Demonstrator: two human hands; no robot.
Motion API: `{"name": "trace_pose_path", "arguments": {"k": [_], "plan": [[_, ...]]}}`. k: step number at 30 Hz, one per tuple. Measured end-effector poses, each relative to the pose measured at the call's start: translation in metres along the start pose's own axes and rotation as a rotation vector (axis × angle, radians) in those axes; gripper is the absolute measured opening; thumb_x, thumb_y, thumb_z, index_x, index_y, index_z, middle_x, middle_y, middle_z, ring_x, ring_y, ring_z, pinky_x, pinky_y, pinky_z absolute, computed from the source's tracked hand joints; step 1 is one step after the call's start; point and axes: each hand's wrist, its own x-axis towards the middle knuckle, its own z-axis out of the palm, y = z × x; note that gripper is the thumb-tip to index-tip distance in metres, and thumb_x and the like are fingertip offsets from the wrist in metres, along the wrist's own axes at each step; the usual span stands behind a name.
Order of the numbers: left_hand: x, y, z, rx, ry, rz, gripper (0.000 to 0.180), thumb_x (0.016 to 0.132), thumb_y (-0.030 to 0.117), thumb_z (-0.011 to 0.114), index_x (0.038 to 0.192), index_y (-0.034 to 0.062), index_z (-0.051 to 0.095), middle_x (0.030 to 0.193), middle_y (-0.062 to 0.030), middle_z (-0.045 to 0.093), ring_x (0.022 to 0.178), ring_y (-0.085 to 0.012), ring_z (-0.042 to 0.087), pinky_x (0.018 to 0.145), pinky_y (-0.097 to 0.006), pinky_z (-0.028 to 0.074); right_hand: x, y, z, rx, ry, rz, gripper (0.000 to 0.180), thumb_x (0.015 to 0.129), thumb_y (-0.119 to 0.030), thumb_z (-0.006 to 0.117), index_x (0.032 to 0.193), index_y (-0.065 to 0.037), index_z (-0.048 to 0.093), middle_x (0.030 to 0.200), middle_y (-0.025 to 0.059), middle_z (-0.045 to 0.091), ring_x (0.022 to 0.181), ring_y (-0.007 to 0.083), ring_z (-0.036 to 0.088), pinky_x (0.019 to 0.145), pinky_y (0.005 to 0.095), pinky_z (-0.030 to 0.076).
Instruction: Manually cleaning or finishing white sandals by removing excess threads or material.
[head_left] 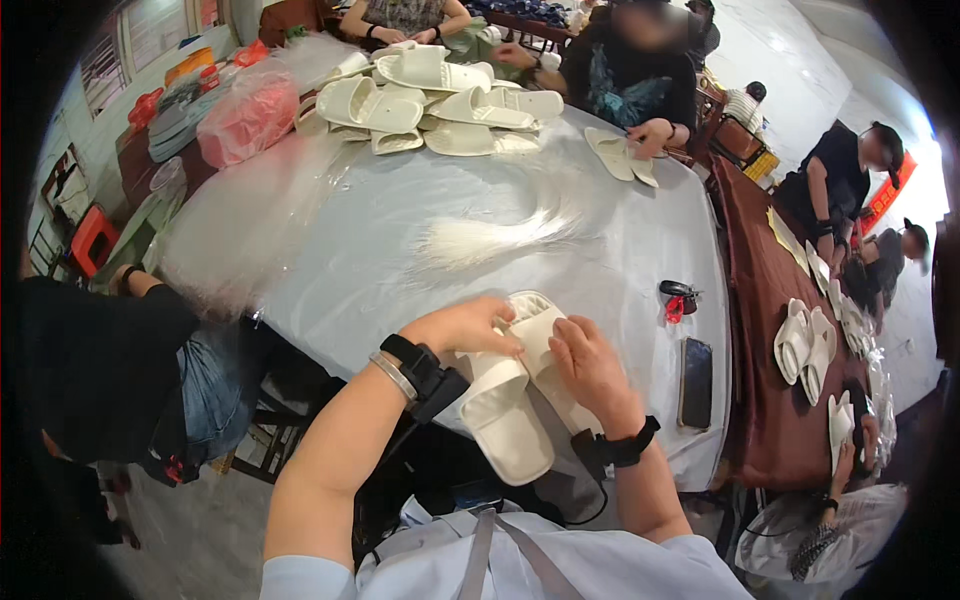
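A pair of cream slippers lies at the near edge of the table, toes pointing away from me. My left hand (pixel 465 325) reaches over the strap of the left slipper (pixel 508 430), its thumb and fingers closed about the straps where the two meet. Against the strap of the right slipper (pixel 537 335), my right hand (pixel 597 372) has its fingers bent and pressed together. Part of that slipper's sole is hidden under the right hand. Just beyond the pair, a fan of thin white strands (pixel 490 238) is spread on the table.
Cream slippers (pixel 430 100) are heaped at the far side. A phone (pixel 695 383) and keys (pixel 679 298) lie to my right. Across the table a person handles a slipper pair (pixel 622 158). More slippers (pixel 805 345) rest on the brown-covered table (pixel 755 400). Another person sits at left.
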Motion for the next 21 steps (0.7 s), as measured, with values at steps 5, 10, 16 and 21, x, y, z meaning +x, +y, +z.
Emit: {"name": "trace_pose_path", "arguments": {"k": [5,10,16,21], "plan": [[-0.004,0.017,0.007,-0.289,-0.269,-0.076,0.041,0.083,0.027,0.069,0.11,-0.0019,0.062,0.096,-0.0084,0.066,0.088,-0.0166,0.061,0.076,-0.03,0.049,-0.004,-0.005,-0.008,-0.031,0.012,0.076,0.029,0.093,-0.025,0.056,0.114,-0.005,0.057,0.115,0.0217,0.058,0.104,0.0409,0.056,0.088,0.0446,0.048],[-0.015,0.026,-0.009,-0.434,-0.155,-0.021,0.031,0.088,0.03,0.067,0.103,0.004,0.063,0.076,0.0042,0.056,0.06,-0.0051,0.047,0.051,-0.021,0.038,-0.002,0.006,-0.045,-0.035,0.191,-0.051,0.034,0.091,-0.027,0.061,0.111,0.0,0.059,0.111,0.0195,0.06,0.102,0.0367,0.058,0.086,0.0425,0.049],[-0.05,0.016,-0.107,-0.853,0.277,0.137,0.032,0.096,0.034,0.058,0.116,0.0095,0.056,0.101,-0.0035,0.064,0.079,-0.0094,0.061,0.055,-0.023,0.047,-0.017,0.039,-0.109,-0.342,0.368,0.005,0.029,0.085,-0.025,0.068,0.103,-0.003,0.062,0.098,0.0129,0.063,0.095,0.0319,0.06,0.076,0.0404,0.051],[-0.028,-0.067,-0.214,-1.076,0.344,0.303,0.041,0.097,0.039,0.055,0.123,0.0071,0.052,0.114,-0.0068,0.061,0.1,-0.0149,0.059,0.072,-0.028,0.051,-0.058,0.074,-0.162,-0.537,0.337,0.227,0.025,0.082,-0.021,0.07,0.1,-0.004,0.064,0.096,0.0148,0.063,0.093,0.0348,0.06,0.079,0.0418,0.05]]}}
